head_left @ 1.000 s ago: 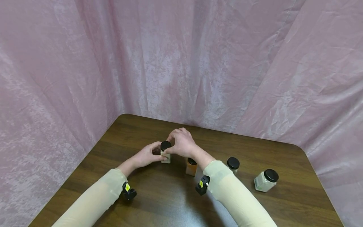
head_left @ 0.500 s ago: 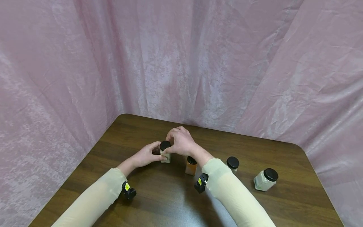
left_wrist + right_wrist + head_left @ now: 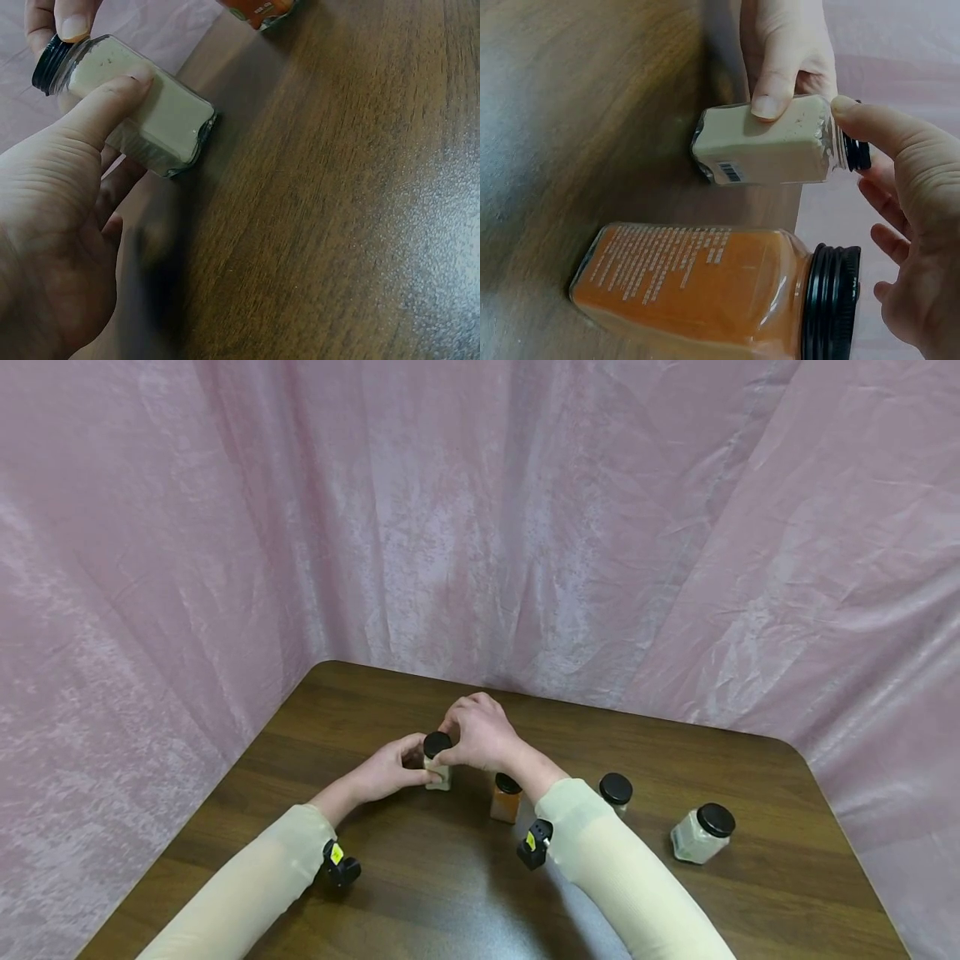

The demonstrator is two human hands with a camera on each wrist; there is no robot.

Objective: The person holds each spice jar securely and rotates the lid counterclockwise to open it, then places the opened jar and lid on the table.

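A clear glass jar of cream-coloured powder point(image 3: 757, 150) with a black lid point(image 3: 437, 743) stands upright on the table. My left hand point(image 3: 384, 770) holds it round the body, thumb pressed flat on the near face in the left wrist view. From the other side, my right hand point(image 3: 480, 737) pinches it at the neck, thumb just below the lid and fingers curled behind. The right palm hides part of the lid in the right wrist view. Close to my right wrist is a jar of orange powder point(image 3: 682, 285), also black-lidded, with rows of small white print.
To the right of my right forearm stand two more black-lidded jars: one partly hidden by the sleeve point(image 3: 616, 789), the other with pale contents point(image 3: 697, 842). The brown wooden table point(image 3: 420, 893) has a rounded far edge, and a pink curtain point(image 3: 480, 527) hangs behind it.
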